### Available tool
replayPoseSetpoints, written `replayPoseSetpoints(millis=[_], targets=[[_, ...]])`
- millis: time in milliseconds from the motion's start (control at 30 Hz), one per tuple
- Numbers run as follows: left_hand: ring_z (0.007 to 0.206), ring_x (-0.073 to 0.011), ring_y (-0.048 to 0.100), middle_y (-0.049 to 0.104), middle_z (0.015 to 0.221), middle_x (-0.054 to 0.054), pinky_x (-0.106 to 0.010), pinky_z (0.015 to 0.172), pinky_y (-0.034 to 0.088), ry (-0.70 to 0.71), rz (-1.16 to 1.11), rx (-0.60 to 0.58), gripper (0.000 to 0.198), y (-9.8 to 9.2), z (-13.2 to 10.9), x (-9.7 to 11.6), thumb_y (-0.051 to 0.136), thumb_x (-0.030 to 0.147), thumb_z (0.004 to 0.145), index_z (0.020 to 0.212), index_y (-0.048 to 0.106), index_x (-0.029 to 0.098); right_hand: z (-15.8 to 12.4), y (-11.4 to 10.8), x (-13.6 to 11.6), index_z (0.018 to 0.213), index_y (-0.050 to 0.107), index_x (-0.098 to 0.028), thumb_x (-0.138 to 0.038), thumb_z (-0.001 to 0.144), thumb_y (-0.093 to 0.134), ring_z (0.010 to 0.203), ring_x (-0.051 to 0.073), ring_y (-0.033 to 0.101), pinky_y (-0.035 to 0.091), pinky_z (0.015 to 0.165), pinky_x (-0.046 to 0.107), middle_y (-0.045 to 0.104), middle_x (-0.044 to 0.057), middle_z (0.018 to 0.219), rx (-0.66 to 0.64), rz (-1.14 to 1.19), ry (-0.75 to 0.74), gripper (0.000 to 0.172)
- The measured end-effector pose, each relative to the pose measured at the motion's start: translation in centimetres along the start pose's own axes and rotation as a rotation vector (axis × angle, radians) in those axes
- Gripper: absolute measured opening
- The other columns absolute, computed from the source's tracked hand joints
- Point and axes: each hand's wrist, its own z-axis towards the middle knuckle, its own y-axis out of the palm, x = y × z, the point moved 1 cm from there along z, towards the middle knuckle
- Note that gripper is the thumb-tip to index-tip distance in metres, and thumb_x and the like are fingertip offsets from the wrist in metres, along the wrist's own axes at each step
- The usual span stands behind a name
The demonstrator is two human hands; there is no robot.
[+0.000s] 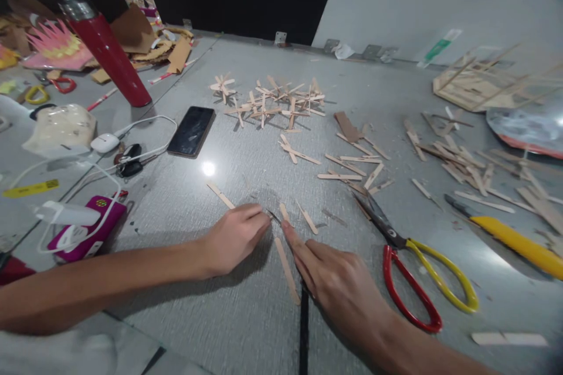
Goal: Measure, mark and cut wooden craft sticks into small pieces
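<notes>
My left hand (237, 238) is closed in a pinch on a wooden craft stick (220, 194), whose far end pokes out to the upper left. My right hand (336, 278) grips a slim craft knife (275, 217); its thin dark blade points at the left fingertips, and most of its handle is hidden under the fingers. One loose craft stick (287, 269) lies flat between the two hands. Just beyond the right fingertips are a short stick piece (284, 211) and a narrow cut strip (307, 217).
Scissors (396, 240) lie open right of my right hand, near a yellow utility knife (510, 237). Crossed-stick pieces (268, 99) cluster at the back; loose sticks (461, 158) pile at right. A phone (191, 132), red bottle (109, 53) and purple power bank (90, 228) occupy the left.
</notes>
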Motion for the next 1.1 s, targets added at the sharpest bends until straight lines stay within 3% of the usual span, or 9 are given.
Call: replayPoseSetpoints(millis=[167, 333, 567, 700, 933, 1100], targets=[[0.068, -0.0141, 0.055, 0.057, 0.074, -0.001, -0.026, 0.065, 0.046, -0.034, -0.036, 0.016, 0.037, 0.0, 0.2, 0.0, 0.041, 0.022, 0.112, 0.082, 0.062, 0.016, 0.1, -0.7, -0.4, 0.153, 0.044, 0.001, 0.011, 0.084, 0.042, 0.053, 0.016, 0.061, 0.045, 0.045, 0.028, 0.063, -0.001, 0.068, -0.053, -0.11, -0.052, 0.07], [0.071, -0.0152, 0.057, 0.059, 0.077, -0.002, -0.027, 0.067, 0.047, -0.025, -0.008, 0.0, 0.039, 0.1, 0.1, 0.1, 0.038, 0.024, 0.113, 0.084, 0.063, 0.016, -0.2, -0.9, -1.2, 0.152, 0.043, 0.004, 0.012, 0.078, 0.046, 0.054, 0.017, 0.063, 0.048, 0.045, 0.03, 0.064, 0.0, 0.07, -0.097, -0.148, -0.021, 0.075], [0.071, -0.0168, 0.056, 0.058, 0.079, -0.005, -0.028, 0.067, 0.048, 0.081, 0.076, -0.052, 0.04, 0.1, -0.1, -0.2, 0.033, 0.019, 0.112, 0.086, 0.063, 0.014, 0.6, -0.3, 0.1, 0.161, 0.034, -0.007, 0.01, 0.085, 0.043, 0.057, 0.016, 0.064, 0.05, 0.051, 0.026, 0.068, 0.001, 0.073, -0.167, -0.053, -0.024, 0.079], [0.072, -0.0163, 0.057, 0.06, 0.079, -0.004, -0.028, 0.068, 0.048, 0.053, 0.055, 0.0, 0.039, 0.2, 0.0, 0.0, 0.035, 0.02, 0.112, 0.086, 0.063, 0.015, 0.4, -0.5, -0.3, 0.158, 0.041, -0.004, 0.009, 0.084, 0.045, 0.056, 0.017, 0.064, 0.048, 0.049, 0.027, 0.068, 0.002, 0.072, -0.167, -0.086, -0.015, 0.075], [0.073, -0.0164, 0.058, 0.06, 0.079, -0.004, -0.027, 0.069, 0.049, 0.034, 0.039, -0.007, 0.039, 0.2, 0.0, 0.0, 0.034, 0.023, 0.113, 0.087, 0.063, 0.015, 0.0, -1.0, -1.3, 0.163, 0.033, -0.008, 0.011, 0.079, 0.045, 0.053, 0.017, 0.062, 0.048, 0.047, 0.026, 0.068, 0.001, 0.071, -0.144, -0.115, 0.024, 0.087], [0.074, -0.0174, 0.057, 0.059, 0.083, -0.005, -0.029, 0.07, 0.05, 0.059, 0.073, -0.085, 0.033, 0.2, -0.3, -0.6, 0.035, 0.018, 0.111, 0.091, 0.061, 0.015, 0.3, -0.3, -0.3, 0.159, 0.038, -0.005, 0.008, 0.086, 0.041, 0.056, 0.018, 0.061, 0.047, 0.05, 0.027, 0.068, 0.003, 0.072, -0.198, -0.056, 0.001, 0.075]])
